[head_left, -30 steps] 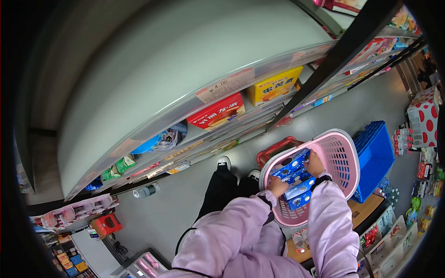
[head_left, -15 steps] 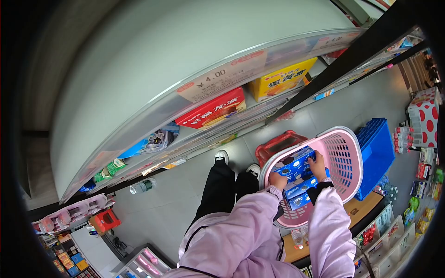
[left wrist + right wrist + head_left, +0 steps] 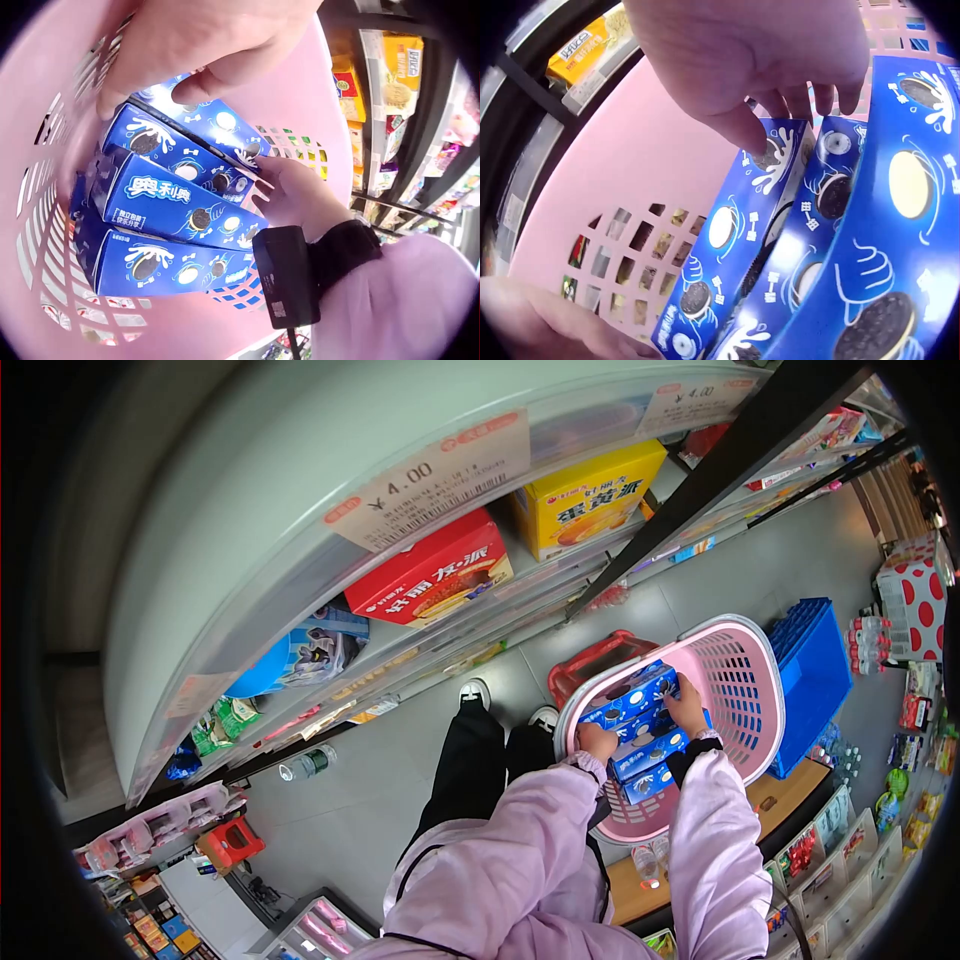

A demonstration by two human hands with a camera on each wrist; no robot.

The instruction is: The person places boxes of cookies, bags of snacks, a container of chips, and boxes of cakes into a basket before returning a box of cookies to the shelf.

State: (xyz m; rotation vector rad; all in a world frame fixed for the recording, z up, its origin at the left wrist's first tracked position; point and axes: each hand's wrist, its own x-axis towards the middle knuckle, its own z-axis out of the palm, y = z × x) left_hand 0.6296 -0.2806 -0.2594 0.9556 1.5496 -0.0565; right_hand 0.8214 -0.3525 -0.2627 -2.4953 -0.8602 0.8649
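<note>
Several blue cookie boxes with white splash and sandwich-cookie pictures lie side by side in a pink basket. My left hand grips one end of the box nearest the shelf, thumb over its top. At the other end of that same box, my right hand holds on, with its thumb on the printed face and its fingers over the end. The boxes beside it lie untouched, close against one another.
A shelf with a red box and a yellow box curves across in front. Beyond the basket stands a blue crate. A red plastic thing sits by the basket's shelf side, and a bottle lies on the floor.
The head view has shifted, so the shelf looks larger and nearer. My right hand's fingers have shifted at the box end, and my left hand stays by the opposite end.
</note>
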